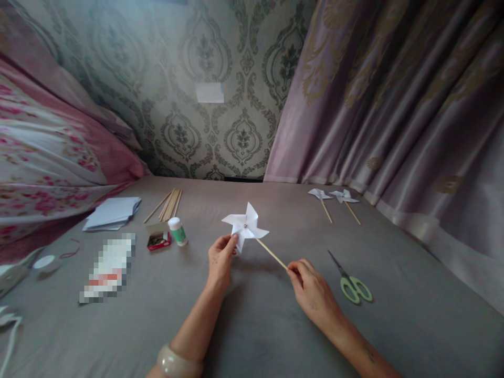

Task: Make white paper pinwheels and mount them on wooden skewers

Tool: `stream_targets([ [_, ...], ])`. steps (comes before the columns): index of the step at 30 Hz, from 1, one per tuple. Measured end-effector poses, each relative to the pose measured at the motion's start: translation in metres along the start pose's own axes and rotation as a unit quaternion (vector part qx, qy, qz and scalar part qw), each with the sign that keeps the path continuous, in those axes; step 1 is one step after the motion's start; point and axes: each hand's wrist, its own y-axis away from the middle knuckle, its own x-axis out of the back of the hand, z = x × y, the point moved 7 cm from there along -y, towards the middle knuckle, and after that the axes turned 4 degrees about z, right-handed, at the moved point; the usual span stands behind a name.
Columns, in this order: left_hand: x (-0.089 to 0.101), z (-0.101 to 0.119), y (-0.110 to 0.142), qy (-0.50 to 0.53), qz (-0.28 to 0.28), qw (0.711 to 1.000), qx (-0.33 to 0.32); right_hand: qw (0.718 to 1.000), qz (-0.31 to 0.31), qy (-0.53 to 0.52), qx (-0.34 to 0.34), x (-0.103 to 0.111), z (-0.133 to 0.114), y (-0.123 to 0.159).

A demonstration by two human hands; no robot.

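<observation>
A white paper pinwheel [252, 230] with a small metal pin at its centre is held above the grey cloth. My left hand [221, 257] pinches one of its lower blades between thumb and fingers. The wooden stick [272, 253] slants down to the right from behind the blades. Around its lower end the fingers of my right hand [313, 289] are closed. To the right of that hand lie scissors [354, 289] with green handles, their blades pointing away from me.
Two more pinwheels [321, 195] lie at the back right. On the left are wooden sticks [171, 203], white paper sheets [112, 212], a red box [159, 240] of small items, a green-and-white bottle [178, 232] and a blurred-out packet [110, 270]. Patterned wallpaper and curtains [366, 94] stand behind.
</observation>
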Motion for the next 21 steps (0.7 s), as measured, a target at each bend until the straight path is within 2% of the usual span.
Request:
stream_targets([
  [8, -0.004, -0.007, 0.001, -0.002, -0.022, 0.999, 0.029, 0.999, -0.012, -0.030, -0.020, -0.011, -0.004, 0.001],
  [13, -0.005, -0.010, 0.001, -0.024, -0.028, 0.998, 0.049, 0.998, -0.016, -0.033, -0.052, -0.010, 0.005, -0.005],
  [16, -0.004, -0.011, 0.000, -0.052, -0.015, 0.997, 0.052, 0.995, -0.014, -0.014, -0.095, -0.010, 0.020, -0.025],
  [19, -0.004, -0.013, -0.001, -0.072, -0.011, 0.995, 0.068, 0.984, -0.024, 0.022, -0.175, -0.011, 0.046, -0.059],
  [21, -0.006, -0.014, -0.002, -0.081, -0.017, 0.994, 0.073, 0.977, -0.007, 0.039, -0.210, -0.009, 0.063, -0.086],
])
